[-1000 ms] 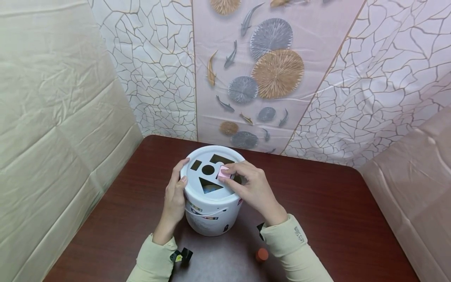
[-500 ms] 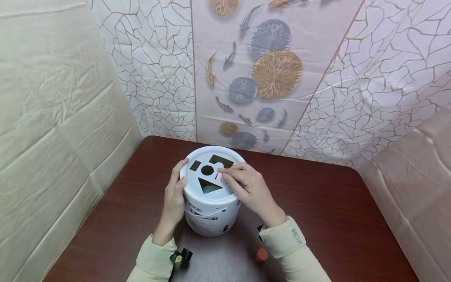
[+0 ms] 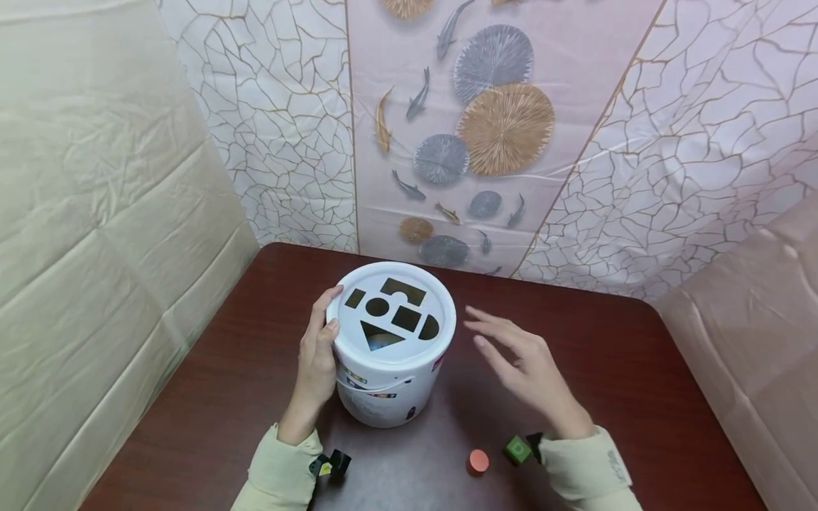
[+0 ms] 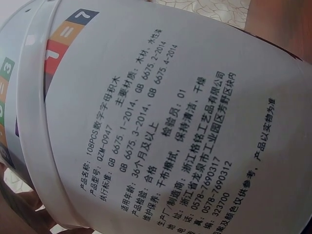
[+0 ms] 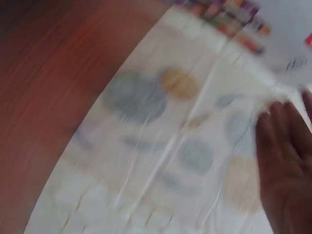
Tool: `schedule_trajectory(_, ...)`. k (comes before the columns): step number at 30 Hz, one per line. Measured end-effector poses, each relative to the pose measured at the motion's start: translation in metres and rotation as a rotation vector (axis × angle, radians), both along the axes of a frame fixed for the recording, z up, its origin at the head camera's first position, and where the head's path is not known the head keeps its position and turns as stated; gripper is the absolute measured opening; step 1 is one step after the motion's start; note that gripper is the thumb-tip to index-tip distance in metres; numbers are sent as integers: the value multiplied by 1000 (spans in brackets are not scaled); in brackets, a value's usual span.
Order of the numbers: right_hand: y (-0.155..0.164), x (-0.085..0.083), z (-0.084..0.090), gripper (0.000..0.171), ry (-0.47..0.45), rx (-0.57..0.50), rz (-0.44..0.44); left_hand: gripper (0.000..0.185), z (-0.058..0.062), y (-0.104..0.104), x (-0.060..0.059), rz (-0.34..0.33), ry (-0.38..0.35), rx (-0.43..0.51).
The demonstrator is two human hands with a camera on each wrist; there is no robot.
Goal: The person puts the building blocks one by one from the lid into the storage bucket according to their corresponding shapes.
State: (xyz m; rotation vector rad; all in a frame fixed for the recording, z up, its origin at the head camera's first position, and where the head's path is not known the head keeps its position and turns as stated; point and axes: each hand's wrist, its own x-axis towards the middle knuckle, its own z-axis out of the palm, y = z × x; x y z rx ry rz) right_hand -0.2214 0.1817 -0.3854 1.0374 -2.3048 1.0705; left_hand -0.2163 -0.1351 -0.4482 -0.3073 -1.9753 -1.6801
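A white bucket (image 3: 383,404) stands upright on the table, its lid (image 3: 409,358) cut with several shaped holes, including a square, a circle and a triangle. My left hand (image 3: 316,355) holds the bucket by the left side of its rim. In the left wrist view, printed text fills the bucket wall (image 4: 195,122), and fingers (image 4: 22,207) show at the lower left. To the right of the bucket, my right hand (image 3: 530,362) is in the air with fingers extended and nothing in it. An orange-red round block (image 3: 477,463) and a green cube block (image 3: 517,449) lie below it.
The dark reddish table (image 3: 575,341) ends at a patterned cloth backdrop (image 3: 441,199). Pale cloth walls (image 3: 128,213) close in both sides. Black wrist mounts (image 3: 339,463) stick out from the sleeves. The right wrist view is blurred.
My right hand has let go of the pink block at the square hole and moved right, off the lid. The block has gone from sight, and the green cube shows. My left hand stays put.
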Motion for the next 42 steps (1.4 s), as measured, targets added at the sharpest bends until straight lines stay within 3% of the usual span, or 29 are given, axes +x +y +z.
schedule_trajectory(3,33,1,-21,34,-127,217,-29,51,1,-1,0,11,1,-1)
schedule_trajectory(8,70,22,-47,28,-341,447,60,51,1,0,-1,5,-7,-1)
schedule_trajectory(13,83,44,-72,42,-646,578,-4,52,1,1,0,8,-11,1)
schedule_trajectory(16,83,50,-84,46,-676,589,-57,52,2,0,0,12,-3,1)
schedule_trajectory(25,76,50,-89,28,-516,574,-75,52,3,1,1,10,-18,-8)
schedule_trajectory(27,72,50,-86,29,-424,571,-100,52,3,1,2,10,-19,-9)
schedule_trajectory(30,63,46,-79,34,-245,477,-125,52,3,1,1,18,-14,-16)
schedule_trajectory(33,46,38,-62,39,-40,284,-101,52,2,1,1,24,-8,-20)
schedule_trajectory(37,12,28,-19,47,170,51,-77,52,1,0,0,21,-7,-18)
schedule_trajectory(42,-42,19,33,40,268,-117,-44,51,1,0,1,12,-8,-17)
